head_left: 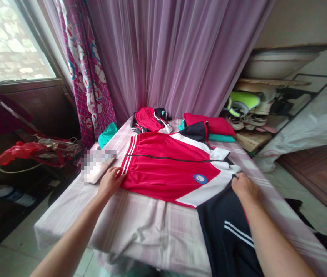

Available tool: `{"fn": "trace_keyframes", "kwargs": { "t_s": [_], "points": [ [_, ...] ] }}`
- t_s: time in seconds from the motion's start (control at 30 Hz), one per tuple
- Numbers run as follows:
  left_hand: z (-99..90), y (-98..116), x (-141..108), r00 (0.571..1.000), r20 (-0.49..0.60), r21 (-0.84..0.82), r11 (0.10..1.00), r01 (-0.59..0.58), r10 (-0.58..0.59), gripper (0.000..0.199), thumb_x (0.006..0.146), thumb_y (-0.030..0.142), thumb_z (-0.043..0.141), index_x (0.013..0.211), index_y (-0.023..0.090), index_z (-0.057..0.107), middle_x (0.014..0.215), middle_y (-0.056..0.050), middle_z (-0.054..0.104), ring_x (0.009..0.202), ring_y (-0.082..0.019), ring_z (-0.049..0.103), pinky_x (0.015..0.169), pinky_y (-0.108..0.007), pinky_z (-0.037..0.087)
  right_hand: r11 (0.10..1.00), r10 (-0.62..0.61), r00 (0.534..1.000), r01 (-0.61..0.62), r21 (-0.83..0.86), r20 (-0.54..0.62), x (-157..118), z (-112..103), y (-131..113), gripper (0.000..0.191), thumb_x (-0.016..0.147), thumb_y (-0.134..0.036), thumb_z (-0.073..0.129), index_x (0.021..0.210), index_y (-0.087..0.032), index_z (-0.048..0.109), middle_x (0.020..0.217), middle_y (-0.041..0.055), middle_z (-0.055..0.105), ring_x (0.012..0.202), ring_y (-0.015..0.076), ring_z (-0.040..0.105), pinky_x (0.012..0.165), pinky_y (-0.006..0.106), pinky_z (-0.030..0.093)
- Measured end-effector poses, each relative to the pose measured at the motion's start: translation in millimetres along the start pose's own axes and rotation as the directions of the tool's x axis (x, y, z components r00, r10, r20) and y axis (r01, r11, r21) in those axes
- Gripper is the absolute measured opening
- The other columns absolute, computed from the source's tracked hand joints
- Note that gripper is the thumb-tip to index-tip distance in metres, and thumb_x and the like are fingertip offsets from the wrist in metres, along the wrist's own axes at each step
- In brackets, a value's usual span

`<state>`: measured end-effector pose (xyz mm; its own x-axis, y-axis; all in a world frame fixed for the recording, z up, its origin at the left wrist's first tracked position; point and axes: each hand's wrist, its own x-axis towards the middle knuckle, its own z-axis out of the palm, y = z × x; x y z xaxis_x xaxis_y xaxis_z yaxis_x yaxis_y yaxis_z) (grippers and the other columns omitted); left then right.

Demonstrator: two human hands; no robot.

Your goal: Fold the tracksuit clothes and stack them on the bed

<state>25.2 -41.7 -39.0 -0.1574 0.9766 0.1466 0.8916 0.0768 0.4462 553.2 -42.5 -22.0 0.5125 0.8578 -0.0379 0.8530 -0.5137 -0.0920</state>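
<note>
A red, white and black zip-up tracksuit jacket lies front side up across the bed-like surface, its hem to the left and its collar to the right. My left hand pinches the near corner of its striped hem. At the near shoulder, beside the white collar, my right hand is closed on the fabric. One black sleeve with two white stripes hangs toward me over the near edge; the other sleeve is folded at the far side. The zip looks done up, and a round blue badge sits on the chest.
A pixelated flat object lies left of the hem. Behind are a crumpled red garment and a folded red and green stack. Purple curtains hang at the back. A shoe rack stands right, a red bag left.
</note>
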Motion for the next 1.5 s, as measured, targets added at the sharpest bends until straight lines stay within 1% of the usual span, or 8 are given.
{"fn": "trace_keyframes", "kwargs": {
  "t_s": [0.17, 0.33, 0.43, 0.67, 0.8, 1.0, 1.17, 1.5],
  "points": [
    [-13.8, 12, 14, 0.978, 0.153, 0.083, 0.988, 0.128, -0.139, 0.045, 0.090, 0.044, 0.051, 0.127, 0.021, 0.061, 0.115, -0.009, 0.074, 0.092, -0.020, 0.071, 0.080, -0.027, 0.052, 0.999, 0.028, 0.999, -0.027, -0.018, 0.016, -2, -3, -8, 0.048, 0.095, -0.047, 0.034, 0.114, -0.022, 0.071, 0.115, 0.0180, 0.071, 0.101, 0.0362, 0.068, 0.074, 0.043, 0.053],
    [-19.3, 20, 23, 0.979, 0.150, 0.129, 0.985, 0.118, -0.137, 0.041, 0.089, 0.045, 0.051, 0.120, 0.023, 0.067, 0.117, -0.007, 0.074, 0.096, -0.022, 0.071, 0.082, -0.028, 0.051, 0.997, 0.050, 0.996, -0.054, -0.054, -0.074, 2, -12, 0, 0.042, 0.094, -0.040, 0.034, 0.105, -0.027, 0.073, 0.109, 0.0140, 0.073, 0.090, 0.0310, 0.071, 0.065, 0.038, 0.051],
    [-20.6, 20, 25, 0.974, 0.172, 0.178, 0.977, 0.119, -0.150, 0.045, 0.091, 0.045, 0.047, 0.124, 0.021, 0.066, 0.112, -0.009, 0.075, 0.093, -0.023, 0.072, 0.079, -0.027, 0.051, 0.994, 0.097, 0.995, -0.095, -0.059, 0.028, 8, -17, 7, 0.040, 0.091, -0.037, 0.038, 0.099, -0.027, 0.076, 0.107, 0.0140, 0.074, 0.090, 0.0314, 0.071, 0.065, 0.038, 0.052],
    [-26.5, 28, 51, 0.954, 0.277, 0.231, 0.972, 0.048, -0.113, 0.040, 0.090, 0.037, 0.042, 0.108, 0.021, 0.074, 0.094, -0.008, 0.077, 0.083, -0.023, 0.071, 0.071, -0.028, 0.049, 1.000, 0.012, 0.989, -0.015, -0.016, -0.144, 27, -27, -17, 0.051, 0.090, -0.037, 0.040, 0.131, -0.015, 0.062, 0.129, 0.0214, 0.063, 0.117, 0.0350, 0.060, 0.091, 0.047, 0.049],
    [-22.4, 33, 60, 0.952, 0.278, 0.237, 0.969, 0.064, -0.131, 0.040, 0.089, 0.041, 0.045, 0.104, 0.021, 0.075, 0.092, -0.008, 0.077, 0.082, -0.023, 0.070, 0.067, -0.028, 0.046, 1.000, -0.015, 1.000, 0.015, -0.005, -0.015, 45, -21, -30, 0.059, 0.091, -0.058, 0.035, 0.118, -0.018, 0.070, 0.121, 0.0200, 0.068, 0.115, 0.0381, 0.061, 0.088, 0.048, 0.049],
    [-21.9, 33, 63, 0.951, 0.277, 0.212, 0.974, 0.080, -0.139, 0.041, 0.091, 0.044, 0.043, 0.111, 0.022, 0.072, 0.101, -0.007, 0.077, 0.086, -0.021, 0.070, 0.067, -0.026, 0.046, 1.000, -0.005, 0.996, 0.004, -0.010, -0.087, 59, -12, -21, 0.049, 0.094, -0.045, 0.036, 0.124, -0.017, 0.063, 0.106, 0.0206, 0.072, 0.103, 0.0355, 0.067, 0.086, 0.046, 0.048],
    [-20.0, 38, 85, 0.929, 0.333, 0.211, 0.973, 0.095, -0.162, 0.041, 0.090, 0.047, 0.043, 0.096, 0.020, 0.074, 0.077, -0.006, 0.075, 0.070, -0.020, 0.068, 0.059, -0.026, 0.041, 0.997, 0.070, 0.997, -0.069, -0.031, 0.028, 61, -18, -23, 0.045, 0.094, -0.042, 0.037, 0.123, -0.020, 0.063, 0.113, 0.0201, 0.070, 0.107, 0.0361, 0.066, 0.086, 0.046, 0.049],
    [9.2, 46, 122, 0.918, 0.360, 0.179, 0.978, 0.110, -0.169, 0.043, 0.075, 0.062, 0.059, 0.071, 0.021, 0.069, 0.063, -0.004, 0.067, 0.070, -0.021, 0.064, 0.058, -0.027, 0.037, 0.998, 0.000, 0.999, -0.002, -0.058, -0.046, 63, -3, -17, 0.046, 0.093, -0.041, 0.037, 0.122, -0.017, 0.064, 0.112, 0.0218, 0.070, 0.104, 0.0380, 0.066, 0.085, 0.048, 0.049]
  ]
}}
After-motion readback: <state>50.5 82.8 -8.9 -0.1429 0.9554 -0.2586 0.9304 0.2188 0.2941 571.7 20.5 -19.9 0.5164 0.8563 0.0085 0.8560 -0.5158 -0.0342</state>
